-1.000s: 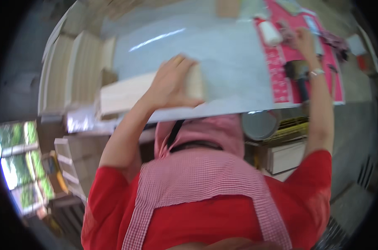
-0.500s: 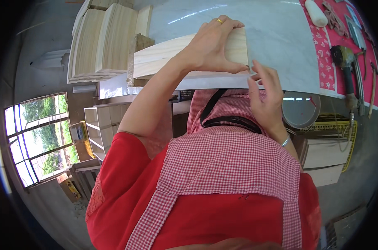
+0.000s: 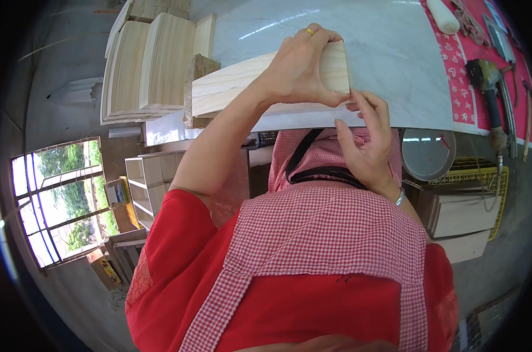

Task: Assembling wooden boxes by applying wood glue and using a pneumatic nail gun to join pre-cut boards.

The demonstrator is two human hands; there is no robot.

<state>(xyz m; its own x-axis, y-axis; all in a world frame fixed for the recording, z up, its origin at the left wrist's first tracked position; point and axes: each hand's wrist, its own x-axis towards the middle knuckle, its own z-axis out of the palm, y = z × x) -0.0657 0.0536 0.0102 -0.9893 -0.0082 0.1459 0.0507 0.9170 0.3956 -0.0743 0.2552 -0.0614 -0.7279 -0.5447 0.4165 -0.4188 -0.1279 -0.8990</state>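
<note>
A pale wooden board lies lengthwise along the near side of the smooth grey tabletop. My left hand is closed across its width near the right end, thumb on the near edge and fingers over the far edge. At the board's near right corner, the fingertips of my right hand touch or almost touch the wood beside my left thumb. That hand's thumb stands apart from its fingers, and I see nothing held in it. The board's left end meets a rough brown block.
Stacked pale boards rise at the far left. On a pink cloth at the right lie a nail gun, a white roll and a hammer. A round grey tray sits below the table edge.
My right fingers have come in to the board's corner, and the right thumb has shifted left. My left hand keeps its grip on the board. The whole view has shifted slightly.
</note>
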